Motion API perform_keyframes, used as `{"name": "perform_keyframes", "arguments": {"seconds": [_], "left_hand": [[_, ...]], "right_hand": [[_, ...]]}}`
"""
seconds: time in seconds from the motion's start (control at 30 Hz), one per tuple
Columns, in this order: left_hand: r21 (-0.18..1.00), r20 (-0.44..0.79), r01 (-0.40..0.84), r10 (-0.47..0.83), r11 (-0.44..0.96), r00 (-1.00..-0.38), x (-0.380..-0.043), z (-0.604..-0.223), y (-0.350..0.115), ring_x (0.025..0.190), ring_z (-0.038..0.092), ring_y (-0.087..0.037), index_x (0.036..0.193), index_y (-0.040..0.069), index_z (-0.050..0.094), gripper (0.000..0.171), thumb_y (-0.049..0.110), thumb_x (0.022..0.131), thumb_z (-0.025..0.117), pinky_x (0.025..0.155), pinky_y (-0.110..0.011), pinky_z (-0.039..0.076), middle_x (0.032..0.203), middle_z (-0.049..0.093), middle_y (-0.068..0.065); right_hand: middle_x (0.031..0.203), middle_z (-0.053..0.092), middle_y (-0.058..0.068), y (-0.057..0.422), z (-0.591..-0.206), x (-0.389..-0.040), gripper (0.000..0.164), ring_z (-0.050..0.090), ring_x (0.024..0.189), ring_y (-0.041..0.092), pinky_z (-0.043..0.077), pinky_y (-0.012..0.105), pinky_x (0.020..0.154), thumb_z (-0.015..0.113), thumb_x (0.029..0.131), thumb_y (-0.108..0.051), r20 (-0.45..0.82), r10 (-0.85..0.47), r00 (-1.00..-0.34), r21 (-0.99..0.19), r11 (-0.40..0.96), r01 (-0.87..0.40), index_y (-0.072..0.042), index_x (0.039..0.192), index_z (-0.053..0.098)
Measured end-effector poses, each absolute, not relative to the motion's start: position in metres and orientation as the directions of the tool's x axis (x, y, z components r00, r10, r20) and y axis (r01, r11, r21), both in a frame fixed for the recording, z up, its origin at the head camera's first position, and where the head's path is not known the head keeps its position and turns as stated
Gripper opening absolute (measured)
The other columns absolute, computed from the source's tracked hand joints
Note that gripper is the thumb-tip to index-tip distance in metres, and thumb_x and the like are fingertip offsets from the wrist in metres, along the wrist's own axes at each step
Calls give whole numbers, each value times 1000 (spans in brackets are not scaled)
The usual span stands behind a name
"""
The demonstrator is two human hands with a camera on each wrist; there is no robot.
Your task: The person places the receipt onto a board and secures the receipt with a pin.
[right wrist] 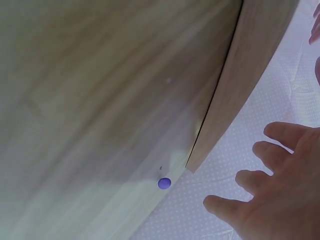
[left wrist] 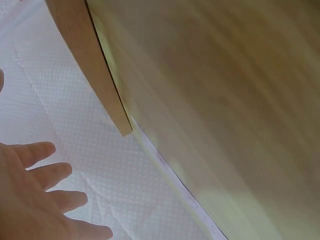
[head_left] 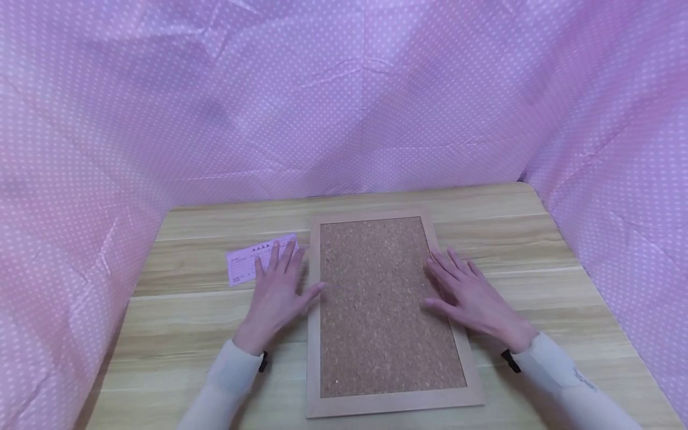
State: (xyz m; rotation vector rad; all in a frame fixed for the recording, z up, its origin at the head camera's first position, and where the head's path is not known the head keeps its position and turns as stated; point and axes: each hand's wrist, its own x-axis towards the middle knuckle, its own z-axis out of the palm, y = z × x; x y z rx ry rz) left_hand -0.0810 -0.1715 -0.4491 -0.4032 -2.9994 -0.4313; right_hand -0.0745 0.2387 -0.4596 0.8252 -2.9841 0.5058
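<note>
See corkboard [head_left: 384, 310] flat on table [head_left: 177, 316], between left hand [head_left: 275, 298] and right hand [head_left: 478, 295]; see both hands wide, fingers spread, gripping nothing, apart from corkboard in wrist views; from above, see thumb and fingers blocking parts of its long sides; find pink paper slip [head_left: 242, 264] left of corkboard, partly covered by left hand; spot purple round thing [right wrist: 164, 183] on table, near corkboard; find dotted curtain [head_left: 344, 107] behind and at both sides.
</note>
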Motion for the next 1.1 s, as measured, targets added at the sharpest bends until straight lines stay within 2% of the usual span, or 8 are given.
{"name": "perform_keyframes", "arguments": {"seconds": [0.37, 0.6, 1.1], "left_hand": [[308, 166, 268, 225, 913, -960, -81, -446, -189, 154, 19, -43, 159, 5, 37, 89, 61, 95, 63, 120, -68, 7, 167, 27, -17], [314, 197, 261, 206, 913, -959, -78, -447, -200, 153, 22, -43, 156, 3, 42, 86, 58, 94, 66, 118, -69, 15, 166, 31, -16], [336, 211, 216, 151, 917, -966, -77, -446, -232, 146, 32, -51, 152, -5, 44, 80, 45, 95, 71, 115, -70, 20, 157, 40, -26]], "right_hand": [[166, 30, 19, 247, -461, -71, 85, 23, 151, 48, 22, 68, 115, 68, 95, -54, 59, -547, -835, -333, 778, -533, -2, 157, 41], [168, 27, 14, 250, -463, -69, 89, 23, 152, 45, 20, 68, 116, 67, 94, -58, -14, -554, -833, -363, 779, -512, -5, 159, 38], [165, 33, 17, 254, -467, -67, 78, 27, 150, 46, 26, 69, 113, 69, 97, -47, 7, -601, -799, -376, 739, -559, -1, 155, 44]]}}
